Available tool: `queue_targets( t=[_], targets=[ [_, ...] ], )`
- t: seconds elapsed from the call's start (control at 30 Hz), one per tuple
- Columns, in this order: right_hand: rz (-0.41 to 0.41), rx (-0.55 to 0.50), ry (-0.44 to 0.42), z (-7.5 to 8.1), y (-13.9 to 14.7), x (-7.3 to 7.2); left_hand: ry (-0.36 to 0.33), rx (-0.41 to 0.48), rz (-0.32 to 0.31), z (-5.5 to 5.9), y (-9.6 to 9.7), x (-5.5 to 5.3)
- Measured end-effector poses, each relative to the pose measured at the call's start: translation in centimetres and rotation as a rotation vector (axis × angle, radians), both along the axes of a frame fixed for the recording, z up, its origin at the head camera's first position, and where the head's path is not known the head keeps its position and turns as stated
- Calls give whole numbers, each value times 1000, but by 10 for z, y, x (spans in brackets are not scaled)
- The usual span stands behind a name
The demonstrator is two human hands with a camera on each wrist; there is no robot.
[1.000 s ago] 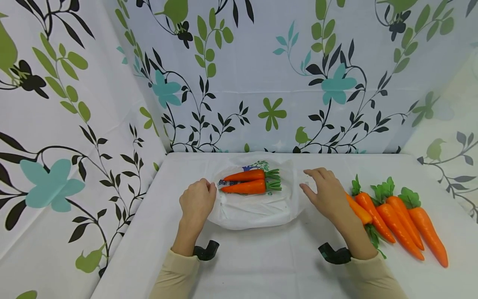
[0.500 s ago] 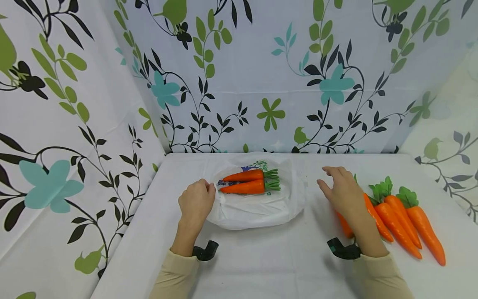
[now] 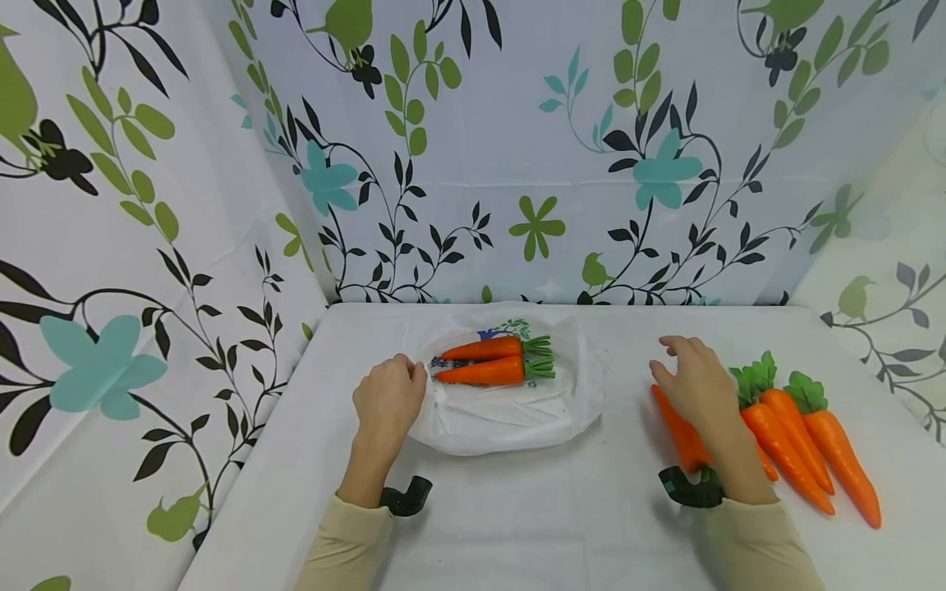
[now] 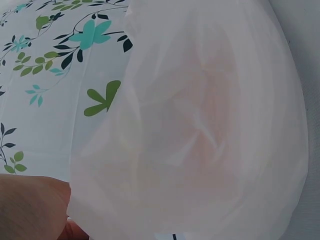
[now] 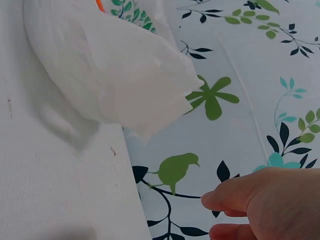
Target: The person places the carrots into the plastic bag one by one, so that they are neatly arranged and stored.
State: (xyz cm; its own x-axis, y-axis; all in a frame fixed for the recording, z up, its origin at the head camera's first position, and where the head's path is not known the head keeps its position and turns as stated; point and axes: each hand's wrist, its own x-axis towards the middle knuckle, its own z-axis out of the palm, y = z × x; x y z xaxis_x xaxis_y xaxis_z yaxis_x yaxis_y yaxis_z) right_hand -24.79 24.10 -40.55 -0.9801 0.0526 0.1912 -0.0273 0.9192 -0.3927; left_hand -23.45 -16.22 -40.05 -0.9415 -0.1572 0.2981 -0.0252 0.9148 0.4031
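A white plastic bag (image 3: 510,423) lies with its mouth spread on the table, and two orange carrots (image 3: 488,372) with green tops show in it. My left hand (image 3: 389,398) pinches the bag's left edge, fingers curled; in the left wrist view the thin plastic (image 4: 200,125) fills most of the picture. To the right of the bag, my right hand (image 3: 695,382) is held over the loose carrots with nothing in it, fingers loosely bent. One loose carrot (image 3: 681,431) shows partly beneath that hand. In the right wrist view the thumb and fingers of the right hand (image 5: 275,205) are apart.
More loose carrots with leafy tops lie to the right, among them an outermost carrot (image 3: 846,468). A white cloth covers the table (image 3: 510,525). A leaf-patterned curtain (image 3: 473,164) hangs along the back and left sides.
My right hand has moved right, away from the bag's right side to over the loose carrots. My left hand stays at the bag's left edge; the bag and its two carrots have not moved.
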Motion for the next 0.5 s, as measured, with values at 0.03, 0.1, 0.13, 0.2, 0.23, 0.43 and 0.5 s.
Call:
queue_targets(
  t=[0.03, 0.1, 0.13, 0.2, 0.23, 0.43, 0.5],
  targets=[
    [-3, 4, -10, -1, 2, -1, 1, 1, -1, 0, 0, 0],
    [-4, 10, -22, -3, 5, -2, 2, 3, -2, 0, 0, 0],
    [-4, 13, -23, -4, 7, -2, 4, 3, -2, 0, 0, 0],
    [-4, 15, -29, -6, 10, -3, 8, 2, -2, 0, 0, 0],
    [-5, 14, -31, -7, 11, -3, 10, 2, -3, 0, 0, 0],
    [-14, 15, -46, -10, 15, -3, 18, 0, -2, 1, 0, 0],
    [-20, 17, -62, -11, 16, -4, 19, -1, -2, 1, -1, 1]
  ],
)
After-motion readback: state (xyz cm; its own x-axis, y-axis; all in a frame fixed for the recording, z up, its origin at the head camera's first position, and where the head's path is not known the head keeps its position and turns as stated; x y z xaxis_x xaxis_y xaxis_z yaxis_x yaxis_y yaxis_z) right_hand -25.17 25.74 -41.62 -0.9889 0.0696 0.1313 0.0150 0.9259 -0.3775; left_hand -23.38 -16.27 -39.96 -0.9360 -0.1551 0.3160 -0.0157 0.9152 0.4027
